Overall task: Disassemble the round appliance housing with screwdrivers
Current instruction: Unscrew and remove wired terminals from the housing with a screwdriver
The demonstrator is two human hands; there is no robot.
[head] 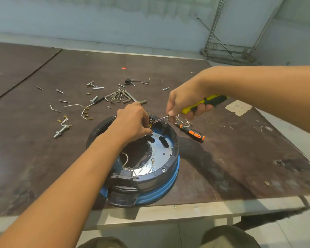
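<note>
The round black and blue appliance housing [170, 161] lies upside down near the table's front edge, its shiny metal base plate exposed. My right hand [184, 102] grips a yellow and black screwdriver [209, 102]; its metal shaft reaches left to the housing's far rim. My left hand [132, 120] is over the far inner rim, fingers curled and pinching a small part there; the part itself is mostly hidden. An orange and black screwdriver [191, 132] lies on the table just right of the housing.
Loose screws, hex keys [119, 97], bolts [62, 131] and white wires with brass terminals [84, 111] are scattered on the dark table [240, 158] behind and left of the housing. A paper scrap [238, 108] lies at the right. A metal frame [229, 51] stands beyond the table.
</note>
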